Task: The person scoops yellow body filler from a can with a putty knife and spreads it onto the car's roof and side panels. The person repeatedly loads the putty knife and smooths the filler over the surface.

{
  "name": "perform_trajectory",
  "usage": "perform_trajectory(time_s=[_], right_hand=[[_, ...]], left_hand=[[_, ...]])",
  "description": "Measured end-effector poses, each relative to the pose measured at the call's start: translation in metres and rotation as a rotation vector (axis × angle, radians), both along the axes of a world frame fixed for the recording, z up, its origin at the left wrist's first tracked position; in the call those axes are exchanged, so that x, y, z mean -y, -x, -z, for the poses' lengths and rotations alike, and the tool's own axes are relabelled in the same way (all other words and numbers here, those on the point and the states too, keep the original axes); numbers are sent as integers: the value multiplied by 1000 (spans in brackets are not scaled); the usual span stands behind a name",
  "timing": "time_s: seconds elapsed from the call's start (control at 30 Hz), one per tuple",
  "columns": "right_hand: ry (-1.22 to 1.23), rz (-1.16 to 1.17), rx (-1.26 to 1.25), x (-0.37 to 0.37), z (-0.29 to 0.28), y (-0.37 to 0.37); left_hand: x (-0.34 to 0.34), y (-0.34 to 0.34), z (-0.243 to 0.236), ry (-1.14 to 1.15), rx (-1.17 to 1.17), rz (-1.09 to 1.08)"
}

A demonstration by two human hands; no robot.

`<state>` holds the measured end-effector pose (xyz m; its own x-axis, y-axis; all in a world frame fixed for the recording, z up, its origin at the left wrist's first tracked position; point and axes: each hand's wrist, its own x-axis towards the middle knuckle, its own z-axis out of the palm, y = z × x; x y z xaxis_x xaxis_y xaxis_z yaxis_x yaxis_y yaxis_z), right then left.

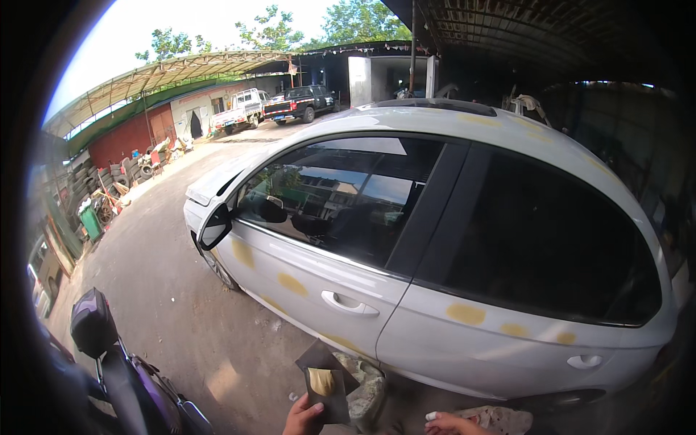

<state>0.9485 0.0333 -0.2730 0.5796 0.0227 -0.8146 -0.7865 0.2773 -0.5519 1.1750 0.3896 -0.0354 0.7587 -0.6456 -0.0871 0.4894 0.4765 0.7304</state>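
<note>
My left hand [303,417] grips a dark square board [326,406] with a smear of yellow paste [321,381] on it, beside a pale grey-green crumpled object [368,395] lower down. My right hand [453,424] is at the bottom right with fingers curled and something small and white [433,416] at a fingertip; what it holds, if anything, is unclear. In front stands a white car [348,284] with yellow patches [465,312] on its doors, roof and sills. Its side mirror [214,225] sticks out at the left, and its windows are closed.
A scooter [109,362] stands at the lower left on dusty ground [145,275]. Beyond are stacked tyres [119,174], a green bin [90,221], a white truck [239,112] and a black pickup [297,105] near open canopies.
</note>
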Motion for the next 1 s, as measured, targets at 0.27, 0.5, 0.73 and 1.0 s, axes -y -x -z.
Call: perform_trajectory(time_s=[0.27, 0.5, 0.73, 1.0], right_hand=[[975, 170, 878, 65, -264, -202], [1990, 148, 1105, 85, -412, -356], [2473, 191, 820, 128, -406, -450], [2693, 239, 820, 140, -385, -461]], left_hand=[[7, -65, -23, 55, 54, -34], [-29, -157, -20, 41, 59, -48], [-116, -249, -8, 76, 78, -102], [-165, -285, 4, -54, 60, -282]])
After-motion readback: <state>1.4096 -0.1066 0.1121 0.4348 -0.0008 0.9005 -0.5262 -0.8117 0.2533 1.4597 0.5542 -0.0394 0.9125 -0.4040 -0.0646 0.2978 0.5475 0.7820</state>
